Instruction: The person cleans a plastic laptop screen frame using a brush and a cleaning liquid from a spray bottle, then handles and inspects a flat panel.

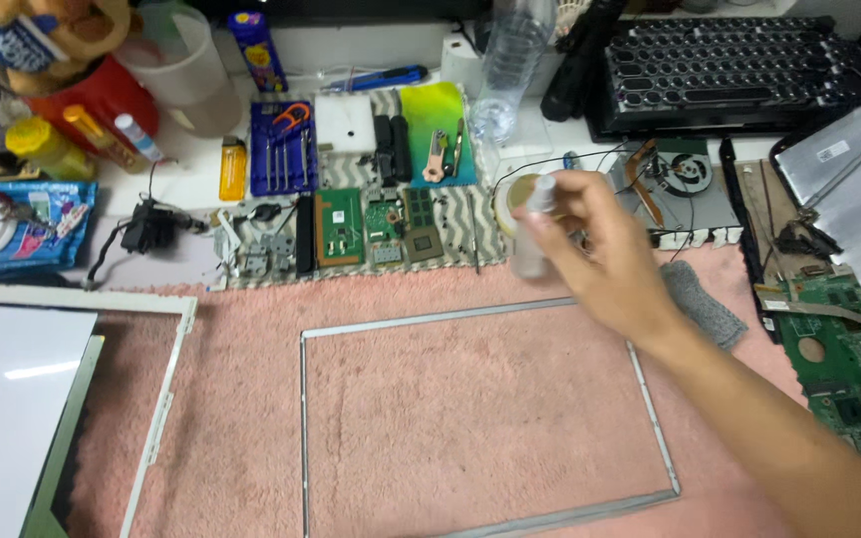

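My right hand point(600, 254) reaches in from the lower right and is closed around a small clear bottle with a white cap point(533, 224), held upright above the far right corner of a thin grey screen bezel frame point(303, 418). The frame lies flat on a pink fluffy mat point(450, 399). A roll of tape point(512, 194) sits just behind the bottle. My left hand is out of view.
A white display panel point(12, 418) lies at the left. Small circuit boards point(339, 227), a screwdriver set point(283, 149) and a yellow lighter point(233, 169) sit on a striped cloth behind. Farther right are a fan assembly point(685, 184), keyboard frame point(729, 70), green motherboard point(854, 374) and grey cloth point(702, 304).
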